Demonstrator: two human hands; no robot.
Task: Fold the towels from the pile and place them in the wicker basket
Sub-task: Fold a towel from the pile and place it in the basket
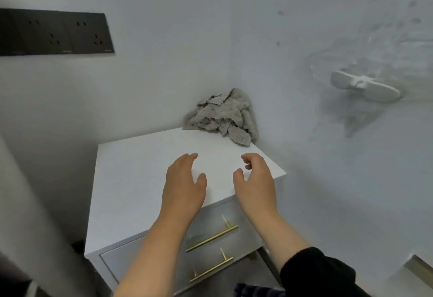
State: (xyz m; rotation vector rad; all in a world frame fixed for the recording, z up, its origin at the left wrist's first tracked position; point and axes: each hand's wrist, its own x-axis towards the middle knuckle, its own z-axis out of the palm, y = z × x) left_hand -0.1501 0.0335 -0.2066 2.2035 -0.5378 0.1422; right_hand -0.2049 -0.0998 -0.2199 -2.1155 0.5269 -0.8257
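Head view: crumpled grey towel pile (222, 115) on far corner of white worktop (140, 168), against the wall. Looks soft, light, floppy; best pinched at a loose top edge. Left hand (184, 184) and right hand (255, 182) empty, fingers loose, hovering short of it. Nothing between. Basket unseen. Drawer handles (212, 238) below.

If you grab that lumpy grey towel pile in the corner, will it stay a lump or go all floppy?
Probably floppy: the crumpled grey fluffy towel pile sags in soft folds, so a lifted piece would likely droop. It looks light, being loose cloth. Pushed, it should bunch up, not roll, on the flat white cabinet top.
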